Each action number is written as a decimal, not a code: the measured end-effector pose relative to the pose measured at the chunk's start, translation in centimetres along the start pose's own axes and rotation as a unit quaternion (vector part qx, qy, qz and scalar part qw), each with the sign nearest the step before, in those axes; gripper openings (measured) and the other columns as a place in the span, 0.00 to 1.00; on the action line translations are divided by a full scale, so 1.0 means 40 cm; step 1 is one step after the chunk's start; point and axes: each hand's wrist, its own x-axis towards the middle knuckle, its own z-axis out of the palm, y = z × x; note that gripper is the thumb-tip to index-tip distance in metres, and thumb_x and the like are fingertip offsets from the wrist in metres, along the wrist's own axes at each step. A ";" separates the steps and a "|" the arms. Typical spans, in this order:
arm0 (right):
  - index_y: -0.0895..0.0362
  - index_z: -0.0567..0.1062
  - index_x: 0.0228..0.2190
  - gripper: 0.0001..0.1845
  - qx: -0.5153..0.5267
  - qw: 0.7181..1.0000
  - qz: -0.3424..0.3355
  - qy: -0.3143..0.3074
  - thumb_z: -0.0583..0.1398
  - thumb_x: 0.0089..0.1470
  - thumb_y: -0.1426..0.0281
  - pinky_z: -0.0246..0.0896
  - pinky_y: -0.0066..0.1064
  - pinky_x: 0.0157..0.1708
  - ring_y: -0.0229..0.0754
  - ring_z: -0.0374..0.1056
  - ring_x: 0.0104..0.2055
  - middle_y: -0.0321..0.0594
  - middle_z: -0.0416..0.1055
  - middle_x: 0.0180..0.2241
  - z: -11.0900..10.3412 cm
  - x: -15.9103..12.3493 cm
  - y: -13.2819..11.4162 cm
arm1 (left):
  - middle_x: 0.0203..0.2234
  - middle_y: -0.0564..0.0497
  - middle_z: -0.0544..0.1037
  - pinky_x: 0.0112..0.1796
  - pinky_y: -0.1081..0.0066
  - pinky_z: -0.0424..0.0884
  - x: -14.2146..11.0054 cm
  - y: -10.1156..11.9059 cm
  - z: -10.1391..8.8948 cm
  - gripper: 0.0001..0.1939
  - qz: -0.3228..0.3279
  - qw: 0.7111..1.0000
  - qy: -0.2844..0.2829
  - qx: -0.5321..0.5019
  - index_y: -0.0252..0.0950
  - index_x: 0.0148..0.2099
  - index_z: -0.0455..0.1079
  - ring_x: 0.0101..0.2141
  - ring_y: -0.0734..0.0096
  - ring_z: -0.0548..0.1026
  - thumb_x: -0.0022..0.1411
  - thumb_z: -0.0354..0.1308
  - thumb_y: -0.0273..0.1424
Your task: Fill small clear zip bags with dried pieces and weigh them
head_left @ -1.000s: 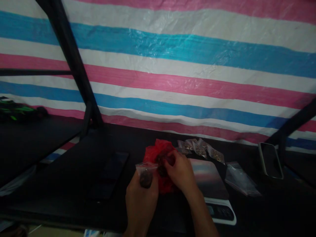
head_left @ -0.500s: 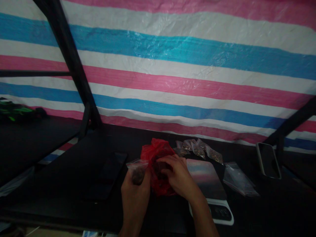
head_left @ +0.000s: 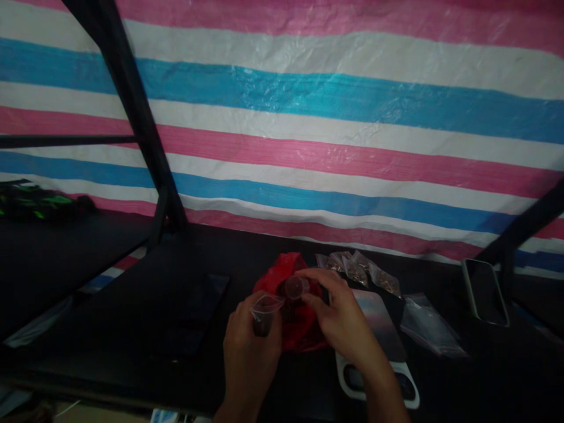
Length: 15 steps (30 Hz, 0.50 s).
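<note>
My left hand [head_left: 251, 346] is closed round a small clear zip bag [head_left: 267, 304], its mouth spread and dark stuff inside. Just to its right, my right hand [head_left: 341, 311] pinches a small clear round plastic cup [head_left: 296, 288] over the opening of a red plastic bag [head_left: 286, 264]. The red bag's dark contents are mostly hidden by the cup and fingers. Under my right forearm, partly covered, lies a white kitchen scale [head_left: 412, 402] with a shiny plate.
Several filled zip bags [head_left: 356, 270] lie behind the scale. Flat clear zip bags [head_left: 429, 326] and a phone [head_left: 486, 292] are to the right. A dark flat device [head_left: 198, 314] lies left on the black table [head_left: 176, 252]. Black frame posts [head_left: 141, 123] stand before a striped tarp [head_left: 308, 141].
My right hand has come up out of the red bag, and the clear cup now shows in its fingers. The zip bag's mouth has opened wider and moved slightly right.
</note>
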 end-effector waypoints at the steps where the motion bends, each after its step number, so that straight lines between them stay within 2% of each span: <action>1: 0.48 0.83 0.48 0.22 0.012 1.000 -0.017 0.000 0.62 0.60 0.83 0.58 0.43 0.60 0.47 0.72 0.56 0.36 0.82 0.50 -0.003 -0.001 -0.019 | 0.37 0.49 0.86 0.39 0.61 0.76 -0.001 -0.001 0.000 0.10 0.013 1.000 -0.002 0.010 0.42 0.47 0.77 0.36 0.58 0.82 0.65 0.62 0.38; 4: 0.47 0.84 0.46 0.22 0.019 0.998 -0.057 -0.018 0.59 0.62 0.84 0.62 0.38 0.59 0.44 0.72 0.56 0.34 0.82 0.50 -0.002 -0.004 -0.068 | 0.36 0.50 0.85 0.36 0.63 0.75 -0.001 0.003 -0.002 0.10 0.036 0.999 -0.002 0.015 0.42 0.47 0.77 0.34 0.59 0.82 0.65 0.62 0.37; 7: 0.49 0.84 0.47 0.25 -0.012 0.996 -0.086 -0.033 0.56 0.63 0.86 0.63 0.37 0.60 0.43 0.72 0.56 0.36 0.82 0.51 0.012 -0.005 -0.091 | 0.33 0.51 0.85 0.35 0.63 0.75 0.001 0.012 -0.006 0.09 0.043 0.999 -0.016 -0.001 0.42 0.46 0.77 0.32 0.60 0.82 0.66 0.62 0.37; 15: 0.54 0.84 0.48 0.27 -0.059 0.986 -0.148 -0.049 0.54 0.60 0.89 0.66 0.35 0.61 0.43 0.74 0.58 0.41 0.82 0.53 0.034 -0.009 -0.091 | 0.38 0.49 0.86 0.38 0.64 0.78 -0.001 0.014 -0.010 0.11 -0.041 0.992 -0.097 -0.072 0.42 0.47 0.76 0.36 0.60 0.84 0.67 0.61 0.40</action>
